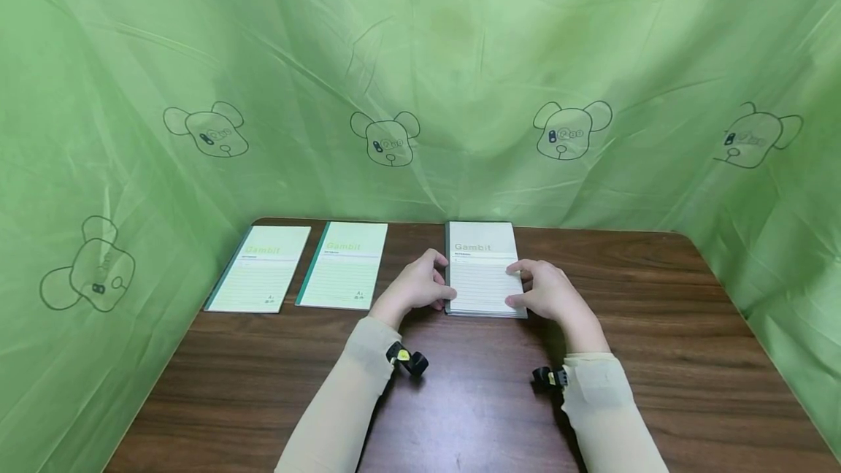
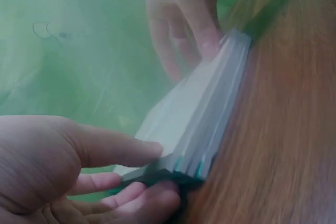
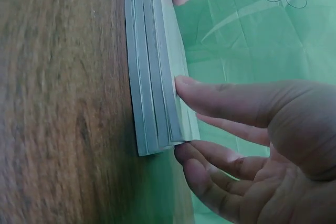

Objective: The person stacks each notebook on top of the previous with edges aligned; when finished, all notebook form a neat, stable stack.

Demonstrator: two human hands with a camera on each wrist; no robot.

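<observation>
A stack of several notebooks [image 1: 482,279], the top cover printed "Gambit", lies at the back middle of the table. At its left spine edge, my left hand [image 1: 419,285] grips the stack, thumb over the top cover and fingers along the side. My right hand [image 1: 550,292] holds the opposite edge, its thumb on the top cover and fingertips at the side. Layered page edges of the notebooks [image 3: 152,77] show in the right wrist view, slightly uneven. Dark green spines [image 2: 197,167] appear by the left fingers in the left wrist view.
Two single notebooks, one at the far left [image 1: 258,272] and another beside it [image 1: 343,268], lie flat left of the stack. Green cloth [image 1: 460,93] with bear drawings hangs behind and around the brown wooden table [image 1: 657,298]. Each wrist wears a small black camera [image 1: 410,361].
</observation>
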